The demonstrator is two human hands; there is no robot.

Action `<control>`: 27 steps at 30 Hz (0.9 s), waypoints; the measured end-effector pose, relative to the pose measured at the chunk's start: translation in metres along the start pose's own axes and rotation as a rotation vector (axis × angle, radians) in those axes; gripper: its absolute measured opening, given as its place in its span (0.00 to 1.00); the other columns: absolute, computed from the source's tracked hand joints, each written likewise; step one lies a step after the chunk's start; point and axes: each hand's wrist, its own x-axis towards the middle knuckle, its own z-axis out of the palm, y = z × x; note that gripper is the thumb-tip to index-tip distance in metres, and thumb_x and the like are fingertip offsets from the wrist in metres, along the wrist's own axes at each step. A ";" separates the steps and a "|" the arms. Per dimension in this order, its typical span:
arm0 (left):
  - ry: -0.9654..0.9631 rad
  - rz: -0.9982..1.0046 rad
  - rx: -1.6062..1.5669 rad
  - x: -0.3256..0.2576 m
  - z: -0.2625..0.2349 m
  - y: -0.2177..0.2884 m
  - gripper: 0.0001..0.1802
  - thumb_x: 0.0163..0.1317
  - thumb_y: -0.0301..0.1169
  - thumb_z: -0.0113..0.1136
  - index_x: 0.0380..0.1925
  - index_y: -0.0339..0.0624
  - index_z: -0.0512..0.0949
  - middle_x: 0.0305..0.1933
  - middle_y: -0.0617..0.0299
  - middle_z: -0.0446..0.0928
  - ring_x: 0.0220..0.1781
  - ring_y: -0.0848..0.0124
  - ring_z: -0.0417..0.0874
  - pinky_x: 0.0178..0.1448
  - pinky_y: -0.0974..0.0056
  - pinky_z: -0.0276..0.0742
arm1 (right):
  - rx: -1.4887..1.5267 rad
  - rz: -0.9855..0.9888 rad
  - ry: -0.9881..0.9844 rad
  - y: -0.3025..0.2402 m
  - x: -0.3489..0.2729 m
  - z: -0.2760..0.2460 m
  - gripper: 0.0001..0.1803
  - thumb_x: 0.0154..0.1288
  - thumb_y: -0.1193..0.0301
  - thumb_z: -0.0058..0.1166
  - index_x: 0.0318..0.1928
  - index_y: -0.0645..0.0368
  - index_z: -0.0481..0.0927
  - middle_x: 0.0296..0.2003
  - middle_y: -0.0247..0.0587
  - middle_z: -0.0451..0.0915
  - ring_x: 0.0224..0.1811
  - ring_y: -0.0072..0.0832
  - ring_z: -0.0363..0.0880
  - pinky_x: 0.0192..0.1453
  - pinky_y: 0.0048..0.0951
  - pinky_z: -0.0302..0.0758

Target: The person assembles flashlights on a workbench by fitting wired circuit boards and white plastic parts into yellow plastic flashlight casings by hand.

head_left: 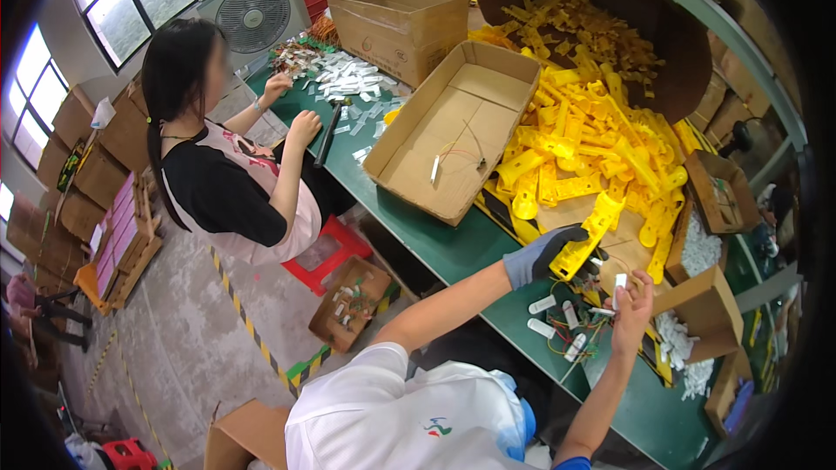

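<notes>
Near side of the green counter (409,231): person in a white shirt (383,418), both hands occupied. Left hand (550,258), in a grey-and-black glove, has its fingers closed on a long yellow part (585,242), held tilted over the counter. Right hand (634,306), bare, pinches a small white piece (620,281) between its fingers, just beside the yellow part's lower end. Below the hands, white capsules (576,347) lie among thin coloured wires (quite a tangle, from where I stand). Open carton (710,309) to their right, white bits (675,339) by it. Past the hands, a heap of yellow parts (601,135); left of it, a shallow cardboard tray (444,113) holding thin wire. Farther along, a co-worker (235,148) near spread white strips (348,78). Beyond: tall carton (392,26), grey fan (252,16).
</notes>
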 end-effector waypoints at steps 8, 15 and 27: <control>0.177 -0.077 0.245 0.018 -0.021 0.012 0.23 0.66 0.36 0.55 0.59 0.39 0.69 0.48 0.52 0.80 0.43 0.60 0.86 0.47 0.59 0.84 | -0.073 0.142 -0.248 0.001 0.013 -0.019 0.11 0.70 0.69 0.55 0.50 0.58 0.79 0.29 0.29 0.79 0.27 0.12 0.73 0.30 0.16 0.71; 0.223 -0.004 0.527 0.057 -0.024 0.005 0.20 0.65 0.33 0.58 0.53 0.35 0.71 0.37 0.50 0.82 0.33 0.61 0.86 0.38 0.61 0.84 | 0.052 0.009 -0.202 -0.055 0.006 -0.039 0.15 0.64 0.72 0.62 0.51 0.62 0.79 0.36 0.30 0.83 0.35 0.14 0.79 0.41 0.16 0.75; 0.358 0.412 0.670 0.060 -0.091 -0.023 0.15 0.64 0.25 0.59 0.51 0.32 0.74 0.40 0.58 0.81 0.35 0.71 0.83 0.40 0.68 0.80 | -0.635 -0.641 -0.089 -0.315 0.116 0.018 0.12 0.67 0.63 0.59 0.38 0.60 0.86 0.26 0.29 0.82 0.25 0.12 0.75 0.29 0.17 0.71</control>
